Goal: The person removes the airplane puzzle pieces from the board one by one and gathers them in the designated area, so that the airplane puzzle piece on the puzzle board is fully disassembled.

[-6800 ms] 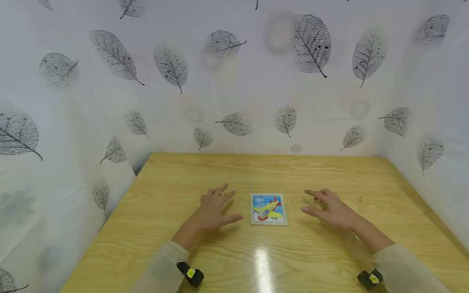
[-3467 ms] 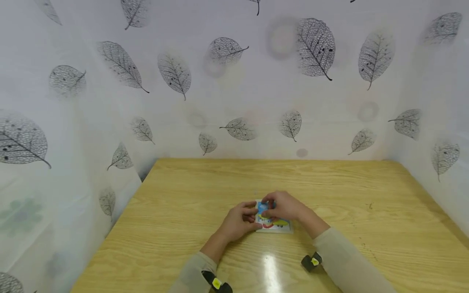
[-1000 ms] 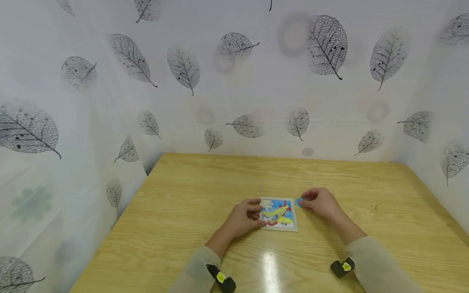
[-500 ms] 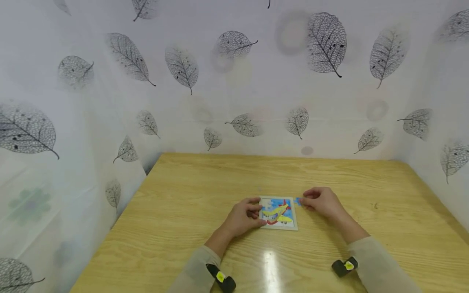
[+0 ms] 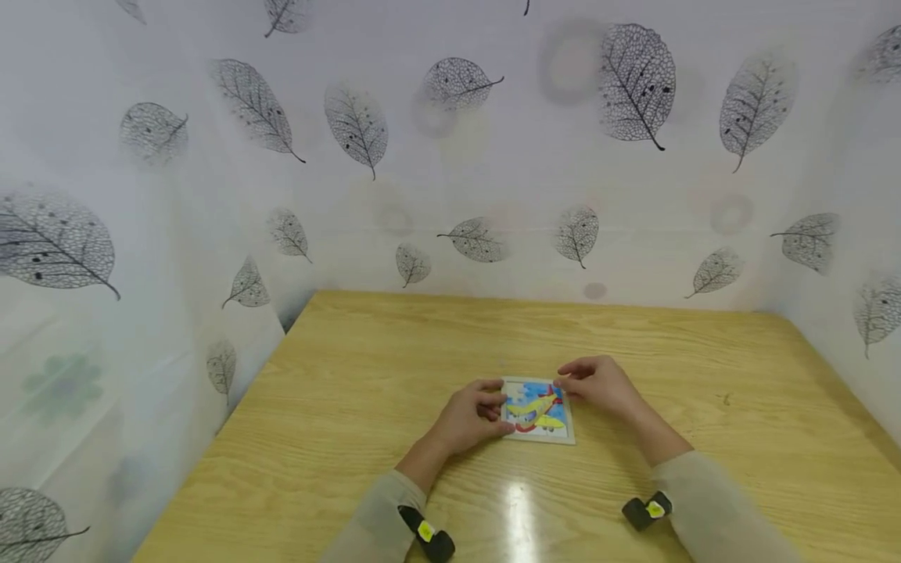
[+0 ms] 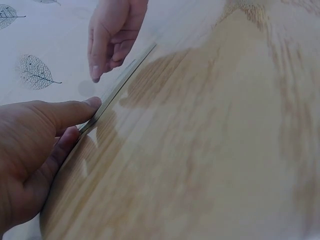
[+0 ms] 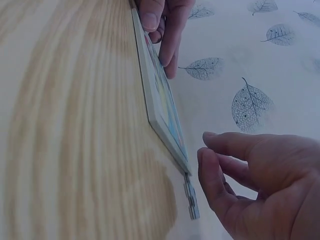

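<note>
A small square jigsaw puzzle [image 5: 536,412] with a yellow and red airplane on blue sky lies flat on the table, inside a pale frame [image 7: 156,119]. Its upper left part shows bare, pale backing. My left hand [image 5: 464,420] holds the frame by its left side, thumb on the near corner and fingers along the edge. At the upper right corner hovers my right hand [image 5: 604,385], fingers loosely bent, nothing between thumb and fingertips. A loose puzzle piece [image 7: 191,199] lies on the table just beyond the frame, below the right fingertips; the right hand hides it in the head view.
The wood-grained table [image 5: 394,344] stretches out on all sides of the puzzle. White curtains printed with grey leaves [image 5: 479,239] enclose its back and both sides. Small black wrist cameras sit at the left cuff [image 5: 426,533] and right cuff [image 5: 647,511].
My right hand has taken a blue piece out of the puzzle, set it down right of the frame and let go, then shifted left to the frame's corner. My left hand stays put.
</note>
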Available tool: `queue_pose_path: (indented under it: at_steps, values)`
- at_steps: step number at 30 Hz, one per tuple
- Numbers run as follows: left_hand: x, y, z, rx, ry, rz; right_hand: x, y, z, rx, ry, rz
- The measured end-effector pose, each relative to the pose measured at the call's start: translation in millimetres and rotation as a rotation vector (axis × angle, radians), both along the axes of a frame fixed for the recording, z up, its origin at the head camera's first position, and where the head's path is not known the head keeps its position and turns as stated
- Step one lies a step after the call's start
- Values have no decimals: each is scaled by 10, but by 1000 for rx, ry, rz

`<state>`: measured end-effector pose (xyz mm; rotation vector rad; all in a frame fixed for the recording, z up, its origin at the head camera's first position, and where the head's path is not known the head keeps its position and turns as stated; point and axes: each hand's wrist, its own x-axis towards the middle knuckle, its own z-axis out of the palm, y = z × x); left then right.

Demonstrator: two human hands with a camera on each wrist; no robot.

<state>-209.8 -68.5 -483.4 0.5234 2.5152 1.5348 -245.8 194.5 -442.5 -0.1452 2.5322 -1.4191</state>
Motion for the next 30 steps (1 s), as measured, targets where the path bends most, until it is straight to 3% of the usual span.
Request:
queue_pose_path:
  at_steps: [7, 13, 30]
  values:
    - [0, 18, 27, 9, -4, -12, -26, -247, -50, 3, 29, 73]
    - [5, 24, 45, -9, -22, -6, -26, -430, -92, 11, 1, 92]
    - [12, -11, 31, -13, -8, 1, -28, -549, -117, 73, 45, 132]
